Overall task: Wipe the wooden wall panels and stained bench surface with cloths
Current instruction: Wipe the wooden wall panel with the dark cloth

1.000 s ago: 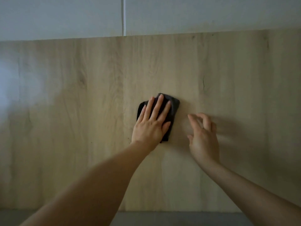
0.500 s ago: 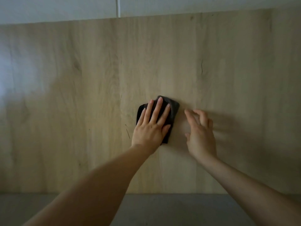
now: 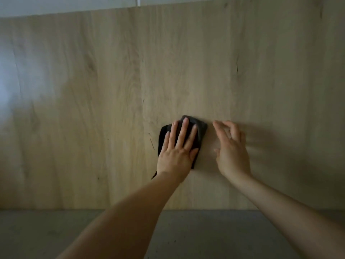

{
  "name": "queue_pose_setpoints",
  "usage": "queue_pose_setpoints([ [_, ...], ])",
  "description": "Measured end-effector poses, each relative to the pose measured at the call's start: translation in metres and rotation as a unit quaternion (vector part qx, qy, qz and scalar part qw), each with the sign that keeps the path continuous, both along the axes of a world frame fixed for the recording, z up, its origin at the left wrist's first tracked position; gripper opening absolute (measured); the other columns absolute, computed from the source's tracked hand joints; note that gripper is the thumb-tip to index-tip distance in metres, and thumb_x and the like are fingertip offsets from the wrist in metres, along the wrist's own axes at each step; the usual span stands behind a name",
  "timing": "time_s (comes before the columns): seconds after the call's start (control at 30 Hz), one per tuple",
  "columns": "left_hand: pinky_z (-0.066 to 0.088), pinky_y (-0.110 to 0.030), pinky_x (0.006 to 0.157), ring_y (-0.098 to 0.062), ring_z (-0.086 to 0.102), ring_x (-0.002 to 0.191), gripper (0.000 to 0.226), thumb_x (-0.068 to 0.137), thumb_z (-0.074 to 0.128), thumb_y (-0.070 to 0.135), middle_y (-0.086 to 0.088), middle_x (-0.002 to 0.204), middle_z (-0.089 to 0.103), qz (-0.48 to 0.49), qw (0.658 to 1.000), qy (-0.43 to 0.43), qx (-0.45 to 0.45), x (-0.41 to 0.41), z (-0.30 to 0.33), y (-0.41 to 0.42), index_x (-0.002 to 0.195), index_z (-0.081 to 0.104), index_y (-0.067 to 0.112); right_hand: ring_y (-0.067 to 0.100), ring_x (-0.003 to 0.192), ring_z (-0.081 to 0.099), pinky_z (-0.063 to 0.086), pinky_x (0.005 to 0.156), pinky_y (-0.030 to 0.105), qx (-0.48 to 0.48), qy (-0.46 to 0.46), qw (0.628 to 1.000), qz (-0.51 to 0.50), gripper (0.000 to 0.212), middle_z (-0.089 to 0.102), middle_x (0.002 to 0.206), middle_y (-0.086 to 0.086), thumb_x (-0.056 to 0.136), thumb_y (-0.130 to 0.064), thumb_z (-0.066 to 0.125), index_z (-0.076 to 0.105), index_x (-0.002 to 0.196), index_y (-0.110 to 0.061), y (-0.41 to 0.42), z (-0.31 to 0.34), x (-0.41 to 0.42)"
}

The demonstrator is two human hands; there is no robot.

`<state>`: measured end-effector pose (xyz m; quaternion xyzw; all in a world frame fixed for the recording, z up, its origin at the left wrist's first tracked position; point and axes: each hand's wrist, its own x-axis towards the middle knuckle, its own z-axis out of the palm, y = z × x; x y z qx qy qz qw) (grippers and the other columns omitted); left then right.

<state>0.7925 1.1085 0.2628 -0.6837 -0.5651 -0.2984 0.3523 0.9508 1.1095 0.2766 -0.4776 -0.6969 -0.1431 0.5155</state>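
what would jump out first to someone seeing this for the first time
The dark cloth stands out against the pale wooden wall panel, pressed flat near the middle by the left hand. Just to its right, the right hand hangs near the panel with loosely curled fingers, holding nothing. Below runs the grey bench surface.

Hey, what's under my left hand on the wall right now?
A folded dark cloth lies under the left hand, pressed flat against the light wooden wall panel. The panel area behind the cloth is covered.
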Motion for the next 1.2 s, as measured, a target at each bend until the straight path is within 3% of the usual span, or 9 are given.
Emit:
queue_pose_setpoints([
  [0.13, 0.016, -0.039, 0.117, -0.024, 0.003, 0.146, 0.064, 0.095, 0.020, 0.049, -0.002, 0.158, -0.001, 0.011, 0.994, 0.101, 0.048, -0.048, 0.013, -0.002, 0.150, -0.003, 0.025, 0.024, 0.124, 0.030, 0.041, 0.093, 0.031, -0.021, -0.012, 1.000, -0.005, 0.076, 0.022, 0.146, -0.001, 0.081, 0.008, 0.058, 0.033, 0.145, -0.024, -0.005, 0.002, 0.004],
  [0.37, -0.022, -0.034, 0.111, -0.017, -0.040, 0.131, 0.061, 0.101, 0.016, 0.046, 0.005, 0.142, -0.042, 0.071, 0.988, -0.140, 0.003, -0.046, 0.015, -0.020, 0.137, -0.030, 0.028, 0.027, 0.121, 0.034, 0.041, 0.095, 0.032, -0.011, -0.013, 1.000, 0.011, 0.072, 0.028, 0.145, 0.003, 0.079, 0.008, 0.060, 0.038, 0.143, -0.019, -0.002, -0.011, -0.003],
  [0.63, -0.027, -0.031, 0.107, -0.012, -0.052, 0.122, 0.063, 0.101, 0.016, 0.046, 0.015, 0.130, -0.056, -0.043, 0.989, -0.089, -0.108, 0.004, -0.016, -0.014, 0.129, -0.040, 0.038, 0.023, 0.088, 0.060, 0.049, 0.074, 0.029, 0.025, 0.029, 0.991, 0.128, 0.031, 0.056, 0.113, 0.010, 0.088, 0.004, 0.052, 0.058, 0.118, -0.004, -0.032, -0.011, -0.016],
  [0.7, -0.014, -0.032, 0.116, -0.010, -0.042, 0.130, 0.062, 0.103, 0.024, 0.038, 0.016, 0.139, -0.046, -0.099, 0.985, -0.055, -0.130, -0.012, -0.006, -0.022, 0.139, -0.027, 0.035, 0.023, 0.098, 0.059, 0.048, 0.083, 0.031, -0.008, 0.044, 0.989, 0.139, 0.035, 0.052, 0.123, 0.010, 0.093, -0.003, 0.049, 0.053, 0.128, -0.005, -0.037, -0.008, -0.034],
  [0.77, 0.014, -0.029, 0.119, -0.009, -0.012, 0.144, 0.058, 0.103, 0.033, 0.023, 0.014, 0.154, -0.021, -0.165, 0.973, -0.067, -0.145, -0.033, 0.008, -0.039, 0.150, 0.001, 0.028, 0.022, 0.112, 0.051, 0.040, 0.091, 0.026, -0.051, 0.055, 0.990, 0.116, 0.044, 0.042, 0.133, 0.009, 0.096, -0.012, 0.047, 0.041, 0.139, -0.007, -0.039, -0.008, -0.059],
  [0.87, 0.045, -0.024, 0.092, -0.011, 0.039, 0.132, 0.049, 0.097, 0.041, 0.008, 0.009, 0.153, 0.024, -0.167, 0.974, -0.132, -0.083, -0.063, 0.021, -0.065, 0.144, 0.039, 0.024, 0.025, 0.127, 0.032, 0.036, 0.099, 0.028, -0.080, 0.074, 0.994, 0.026, 0.064, 0.021, 0.146, 0.013, 0.096, -0.027, 0.051, 0.021, 0.149, -0.009, -0.039, -0.015, -0.093],
  [0.97, 0.048, -0.021, 0.073, -0.011, 0.051, 0.115, 0.048, 0.095, 0.047, 0.009, 0.011, 0.141, 0.035, -0.109, 0.983, -0.120, -0.080, -0.085, 0.013, -0.082, 0.140, 0.043, 0.025, 0.034, 0.130, 0.029, 0.047, 0.097, 0.042, -0.065, 0.081, 0.994, -0.034, 0.080, 0.021, 0.148, 0.020, 0.085, -0.023, 0.068, 0.021, 0.148, -0.006, -0.030, -0.032, -0.120],
  [1.07, 0.050, -0.022, 0.069, -0.010, 0.053, 0.110, 0.047, 0.096, 0.046, 0.014, 0.013, 0.139, 0.036, -0.086, 0.982, -0.099, -0.134, -0.090, -0.001, -0.084, 0.140, 0.041, 0.030, 0.035, 0.121, 0.040, 0.054, 0.084, 0.042, -0.015, 0.085, 0.995, -0.042, 0.080, 0.034, 0.141, 0.022, 0.075, -0.009, 0.077, 0.034, 0.143, -0.003, -0.018, -0.041, -0.114],
  [1.2, 0.043, -0.018, 0.062, -0.007, 0.053, 0.106, 0.042, 0.098, 0.042, 0.018, 0.015, 0.134, 0.040, -0.089, 0.978, -0.100, -0.160, -0.097, -0.015, -0.079, 0.137, 0.045, 0.032, 0.033, 0.128, 0.033, 0.043, 0.099, 0.037, -0.017, 0.038, 0.997, -0.072, 0.077, 0.026, 0.147, 0.018, 0.083, -0.006, 0.068, 0.026, 0.147, -0.006, -0.002, -0.043, -0.060],
])
